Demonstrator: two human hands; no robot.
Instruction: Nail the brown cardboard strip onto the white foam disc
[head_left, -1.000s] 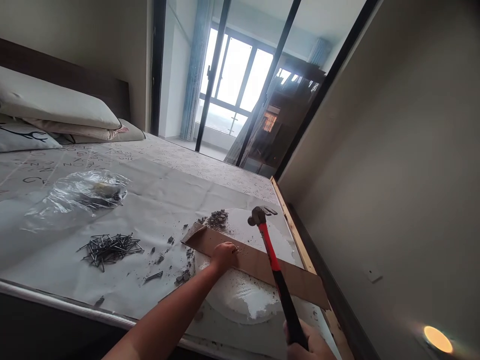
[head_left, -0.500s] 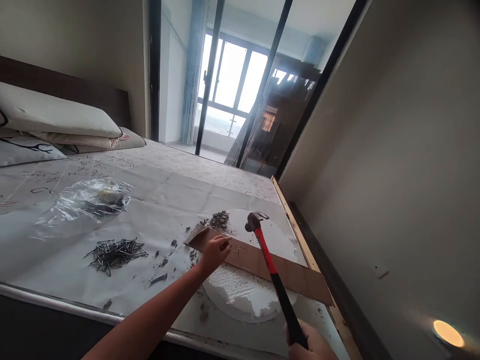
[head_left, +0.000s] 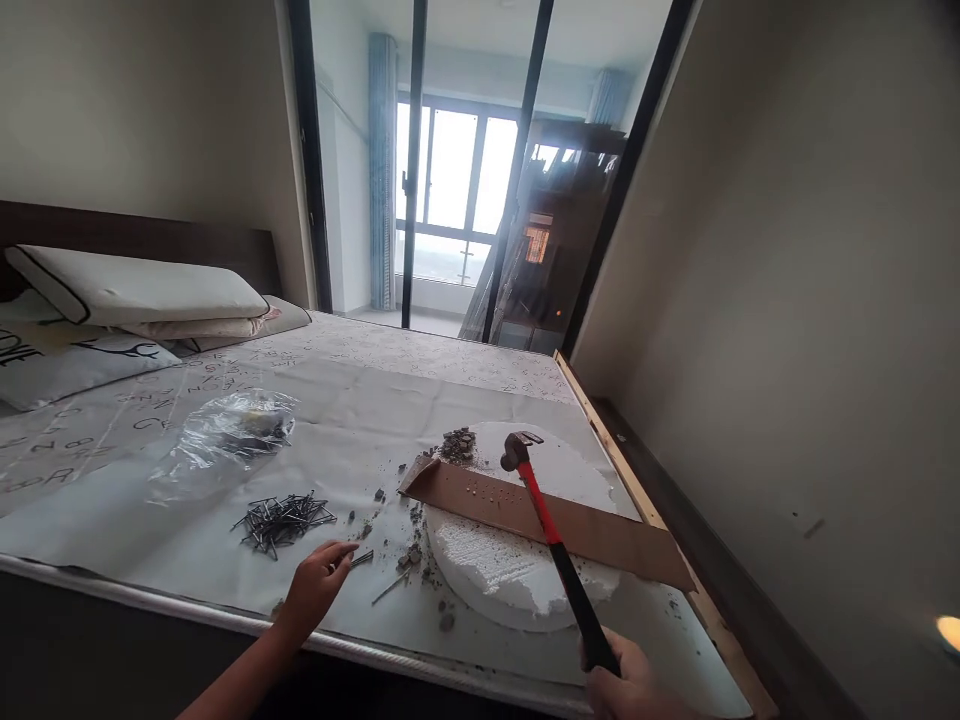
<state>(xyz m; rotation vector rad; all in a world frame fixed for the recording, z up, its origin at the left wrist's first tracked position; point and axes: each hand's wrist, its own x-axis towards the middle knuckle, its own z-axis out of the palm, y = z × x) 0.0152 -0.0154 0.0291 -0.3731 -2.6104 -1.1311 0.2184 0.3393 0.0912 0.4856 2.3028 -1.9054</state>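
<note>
My right hand (head_left: pixel 634 685) grips the red-and-black-handled steel hammer (head_left: pixel 551 540), head above the brown cardboard strip (head_left: pixel 547 518). My left hand (head_left: pixel 315 588) pinches a loose grey nail (head_left: pixel 360 558), beside the nail pile (head_left: pixel 283 518).

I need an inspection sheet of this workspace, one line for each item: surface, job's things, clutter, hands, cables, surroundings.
Surface: bed covered with a white lettered sheet.
Job's things: long brown cardboard strip lying across a round white foam disc; red-and-black hammer; loose dark nail.
Clutter: pile of dark nails; clear plastic bag; grey rubble bits.
Hands: left hand with fingers on the loose nail; right hand gripping the hammer handle.
Cables: nothing seen.
Surroundings: stacked pillows, glass sliding doors, beige wall.
</note>
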